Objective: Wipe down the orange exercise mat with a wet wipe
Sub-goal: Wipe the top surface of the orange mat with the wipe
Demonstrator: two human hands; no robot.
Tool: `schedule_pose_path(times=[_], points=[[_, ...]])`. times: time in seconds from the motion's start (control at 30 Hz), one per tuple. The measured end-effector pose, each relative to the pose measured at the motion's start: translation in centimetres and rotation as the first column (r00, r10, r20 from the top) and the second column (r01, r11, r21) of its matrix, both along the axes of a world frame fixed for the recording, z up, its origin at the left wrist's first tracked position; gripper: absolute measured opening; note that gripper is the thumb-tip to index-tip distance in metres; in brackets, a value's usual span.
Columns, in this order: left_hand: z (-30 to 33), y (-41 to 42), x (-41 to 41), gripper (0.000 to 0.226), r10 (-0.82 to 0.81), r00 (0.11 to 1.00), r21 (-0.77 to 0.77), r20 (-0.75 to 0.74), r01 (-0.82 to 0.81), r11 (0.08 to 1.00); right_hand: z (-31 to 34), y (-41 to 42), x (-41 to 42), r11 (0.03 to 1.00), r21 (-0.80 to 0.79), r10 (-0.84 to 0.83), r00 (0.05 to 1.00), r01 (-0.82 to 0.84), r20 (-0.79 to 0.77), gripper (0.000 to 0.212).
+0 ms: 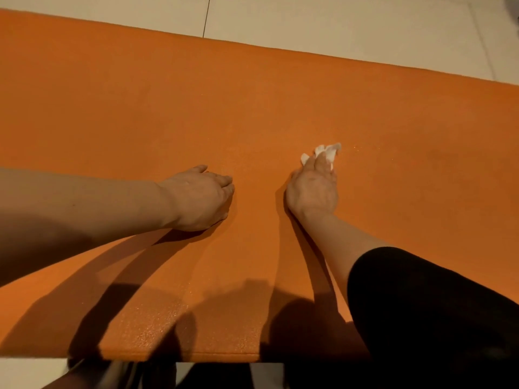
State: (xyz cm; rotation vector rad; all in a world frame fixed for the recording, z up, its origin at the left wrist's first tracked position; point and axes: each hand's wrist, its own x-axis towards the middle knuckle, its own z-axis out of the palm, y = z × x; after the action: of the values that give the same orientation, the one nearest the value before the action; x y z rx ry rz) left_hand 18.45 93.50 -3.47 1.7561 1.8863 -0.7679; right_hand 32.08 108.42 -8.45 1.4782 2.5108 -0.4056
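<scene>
Head view. The orange exercise mat (252, 108) lies flat on a pale tiled floor (337, 23) and fills most of the frame, its far edge running diagonally from upper left to right and its near edge visible at the bottom. The mat surface is a uniform orange with a fine pebbled texture that glints in places near the lower edge; a faint darker patch shows toward the right. No brand, label or writing can be read on it.

The right hand (313, 189) rests palm-down on the middle of the mat, its fingers (323, 162) extended forward and pressing a crumpled white wet wipe (327, 151) against the mat; parts of the wipe protrude beyond and between the fingertips. Whether the thumb pinches the wipe cannot be told. The right forearm emerges from a black sleeve (435, 318) at lower right.

The left hand (200, 196) lies on the mat just left of the right hand, apart from it, its fingers loosely curled toward the mat and holding nothing. Dark shadows of both arms fall across the near part of the mat.
</scene>
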Motion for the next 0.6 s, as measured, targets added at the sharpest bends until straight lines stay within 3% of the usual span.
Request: schedule_pose_path(times=[0.07,0.13,0.2,0.3,0.4,0.47,0.53,0.6], points=[[-0.1,-0.5,0.3,0.062,-0.005,1.000,0.013,-0.006,0.005,1.000,0.1,-1.7,-1.9,0.984,-0.098,0.135,0.985,-0.145,-0.108,0.055],[-0.1,-0.8,0.8,0.060,-0.012,1.000,0.034,-0.007,0.012,0.999,0.4,-3.6,-3.2,0.898,-0.193,0.354,0.910,-0.395,-0.216,0.054],[0.0,-1.2,1.2,0.058,-0.016,1.000,0.046,-0.013,0.017,0.999,0.7,-3.9,-3.2,0.804,-0.242,0.495,0.837,-0.543,-0.234,0.050],[0.2,-1.7,1.6,0.058,-0.006,1.000,0.021,-0.009,0.006,1.000,0.6,-2.3,-0.9,0.845,-0.178,0.483,0.863,-0.503,-0.148,0.051],[0.4,-2.1,1.8,0.058,0.011,1.000,0.021,-0.004,-0.011,1.000,0.2,-0.6,1.9,0.965,-0.084,0.249,0.968,-0.249,-0.001,0.054],[0.6,-2.3,1.9,0.058,0.000,1.000,0.022,-0.017,0.000,1.000,0.0,-0.9,2.0,0.989,-0.069,0.136,0.989,-0.132,0.065,0.060],[0.8,-2.6,2.3,0.057,0.025,0.999,0.019,-0.023,-0.025,1.000,-0.1,-2.4,0.6,0.973,-0.088,0.215,0.976,-0.212,0.029,0.063],[0.7,-3.1,2.8,0.054,0.087,0.996,0.035,-0.036,-0.085,0.996,0.3,-4.9,-1.0,0.886,-0.134,0.436,0.896,-0.443,-0.084,0.060]])
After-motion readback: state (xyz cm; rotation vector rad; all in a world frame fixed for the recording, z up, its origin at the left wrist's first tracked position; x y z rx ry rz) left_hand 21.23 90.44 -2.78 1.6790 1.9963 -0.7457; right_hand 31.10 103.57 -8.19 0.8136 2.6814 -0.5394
